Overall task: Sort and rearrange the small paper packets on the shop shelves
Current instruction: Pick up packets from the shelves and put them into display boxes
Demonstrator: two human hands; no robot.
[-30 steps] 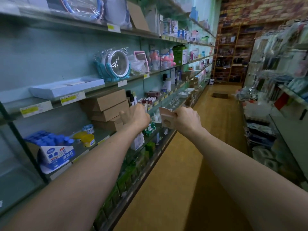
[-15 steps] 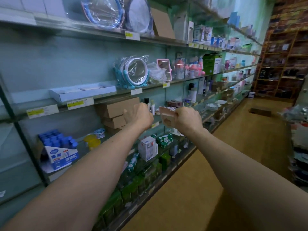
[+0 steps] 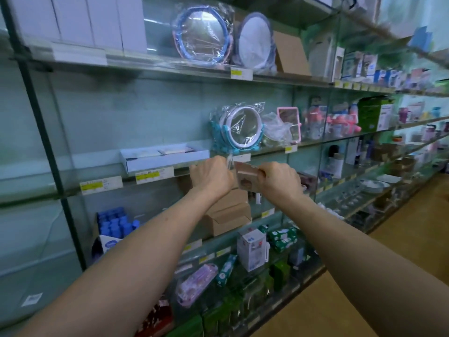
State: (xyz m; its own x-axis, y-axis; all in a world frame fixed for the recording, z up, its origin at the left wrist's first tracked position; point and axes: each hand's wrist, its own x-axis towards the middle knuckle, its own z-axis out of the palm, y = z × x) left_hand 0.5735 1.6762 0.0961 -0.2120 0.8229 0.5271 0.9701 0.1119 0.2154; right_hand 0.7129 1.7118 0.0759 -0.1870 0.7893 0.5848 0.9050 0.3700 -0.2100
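Head view of a shop aisle with glass shelves (image 3: 340,138) filling the left and centre of the frame. Both bare forearms reach up from the lower edge and meet at centre frame, in front of the middle shelf's edge. The right hand (image 3: 279,181) has its fingers and thumb curled round a small stack of brownish-pink paper packets (image 3: 245,177), held upright with one printed face toward the camera; the stack sits between the two hands, just below the shelf rim. The left hand (image 3: 211,176) shows its back, fingers curled away from the camera; a thin pale edge shows just above its knuckles, but whether this hand grips anything cannot be told. Just above and left of the hands, a flat white tray (image 3: 165,158) lies on the middle shelf, with yellow price labels (image 3: 154,175) along the rim below it. Just above the hands stands a round mirror (image 3: 239,128) in clear wrap with a teal frame, and to its right a pink-framed mirror (image 3: 289,120). Behind the wrists, brown cardboard boxes (image 3: 228,215) are stacked on the next shelf down; blue bottles (image 3: 114,222) stand at lower left. A wooden floor (image 3: 364,300) occupies the lower right
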